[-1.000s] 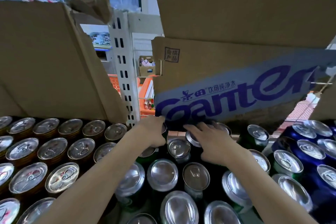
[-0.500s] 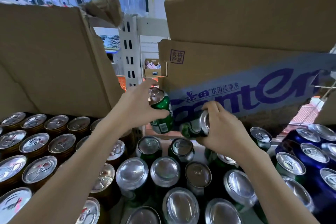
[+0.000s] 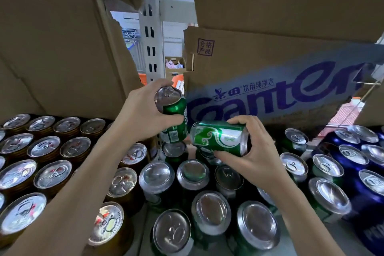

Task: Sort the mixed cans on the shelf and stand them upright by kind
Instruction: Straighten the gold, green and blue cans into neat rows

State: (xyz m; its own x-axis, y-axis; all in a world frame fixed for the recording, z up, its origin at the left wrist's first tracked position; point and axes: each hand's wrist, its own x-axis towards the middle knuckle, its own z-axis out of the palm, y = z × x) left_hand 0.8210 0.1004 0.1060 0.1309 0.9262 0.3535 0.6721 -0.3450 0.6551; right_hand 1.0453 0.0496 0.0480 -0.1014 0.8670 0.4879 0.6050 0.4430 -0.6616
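1. Shelf packed with cans; blue-print box behind, brown box left of it.
2. Green cans below blue-print box; gold-top cans left, blue cans right.
3. Since a second ago, two cans lifted out: left hand grips upright can, right hand grips sideways can; that one needs turning.
4. Cans nearly touch; little room under box edge.

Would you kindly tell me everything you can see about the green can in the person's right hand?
The green can looks like shiny metal, with white swirl artwork on its side and silver rims at both ends. It is held on its side, roughly level, above the standing green cans in the middle of the shelf. The right hand grips its right end, fingers over the top and thumb underneath. Its left end lies close to the upright green can in the left hand; whether they touch is unclear.
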